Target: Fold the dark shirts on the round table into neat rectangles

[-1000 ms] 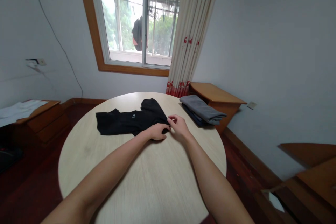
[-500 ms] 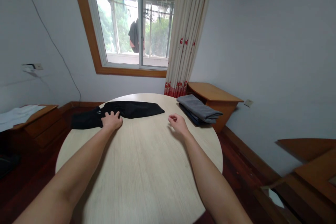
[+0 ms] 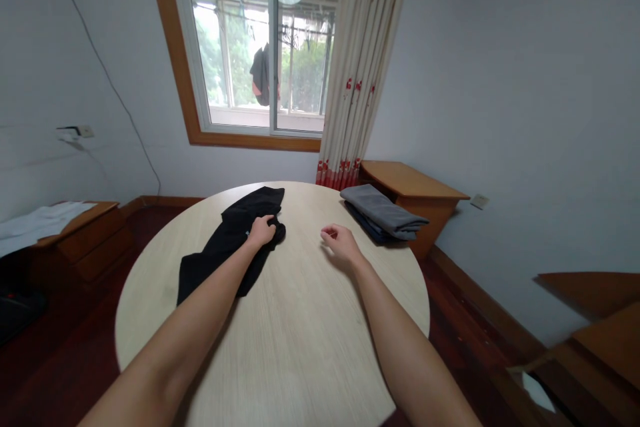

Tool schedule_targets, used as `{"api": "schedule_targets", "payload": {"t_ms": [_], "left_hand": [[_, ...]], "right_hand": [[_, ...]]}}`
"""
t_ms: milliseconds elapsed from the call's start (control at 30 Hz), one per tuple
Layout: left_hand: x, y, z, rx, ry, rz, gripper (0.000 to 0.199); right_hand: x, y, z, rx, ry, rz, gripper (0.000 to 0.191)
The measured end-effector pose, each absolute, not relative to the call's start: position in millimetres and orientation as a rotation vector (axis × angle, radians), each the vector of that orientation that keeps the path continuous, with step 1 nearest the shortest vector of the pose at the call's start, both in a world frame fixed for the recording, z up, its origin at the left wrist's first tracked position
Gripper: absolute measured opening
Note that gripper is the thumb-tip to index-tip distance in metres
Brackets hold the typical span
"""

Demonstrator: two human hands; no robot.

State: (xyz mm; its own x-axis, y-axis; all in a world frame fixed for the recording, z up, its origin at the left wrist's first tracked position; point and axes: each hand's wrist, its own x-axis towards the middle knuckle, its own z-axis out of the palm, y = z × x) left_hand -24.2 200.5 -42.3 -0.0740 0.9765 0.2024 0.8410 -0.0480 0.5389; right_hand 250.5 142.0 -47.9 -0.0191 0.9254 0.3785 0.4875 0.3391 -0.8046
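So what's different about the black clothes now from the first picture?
The black garment has turned: it lay crosswise, and now it slants from near left to far right. The left hand has moved left and away with it and is on its right side. The right hand, which was at the cloth, is now apart from it. The folded stack stayed put.

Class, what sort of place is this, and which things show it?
Probably a room in a home: a red-patterned curtain hangs by the window, and a black garment lies on a round table.
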Motion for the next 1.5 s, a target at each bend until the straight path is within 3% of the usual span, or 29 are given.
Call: {"api": "schedule_targets", "payload": {"t_ms": [333,500,633,733,833,1033,1167,1300,1367,1500], "left_hand": [[-120.7,201.1,-25.3,1.733,2.194,0.930,0.051],[-140.0,186.5,-15.7,1.712,2.279,0.897,0.050],[-107.8,169.6,-9.7,2.049,2.324,0.828,0.046],[-67.7,145.1,-15.1,2.333,2.090,0.824,0.039],[-35.2,117.1,-27.5,2.379,1.826,0.842,0.035],[-26.3,91.7,-42.2,2.319,1.799,0.810,0.036],[-36.0,91.9,-40.5,2.242,1.844,1.120,0.033],[-40.6,90.0,-36.8,2.333,1.537,1.523,0.028],[-40.8,89.6,-36.5,2.412,1.406,1.594,0.031],[-41.2,94.2,-40.2,2.509,1.405,1.424,0.066]], "right_hand": [[252.6,141.5,-43.2,-1.290,-1.665,0.521,0.015],[282.3,139.2,-19.3,-1.385,-1.410,0.089,0.021],[319.1,135.4,-11.3,-1.582,-1.085,-0.315,0.025],[338.9,136.3,-19.0,-1.706,-0.953,-0.402,0.041],[349.3,140.0,-31.6,-1.794,-0.960,-0.342,0.049],[354.1,143.6,-40.6,-1.757,-0.918,-0.259,0.031],[339.4,146.1,-29.0,-1.471,-0.991,-0.354,0.031],[294.1,137.9,-9.2,-1.082,-1.235,-0.329,0.028],[264.0,126.4,-2.2,-0.937,-1.448,-0.171,0.028],[218.1,105.5,-3.8,-0.815,-1.880,0.536,0.039]]}}
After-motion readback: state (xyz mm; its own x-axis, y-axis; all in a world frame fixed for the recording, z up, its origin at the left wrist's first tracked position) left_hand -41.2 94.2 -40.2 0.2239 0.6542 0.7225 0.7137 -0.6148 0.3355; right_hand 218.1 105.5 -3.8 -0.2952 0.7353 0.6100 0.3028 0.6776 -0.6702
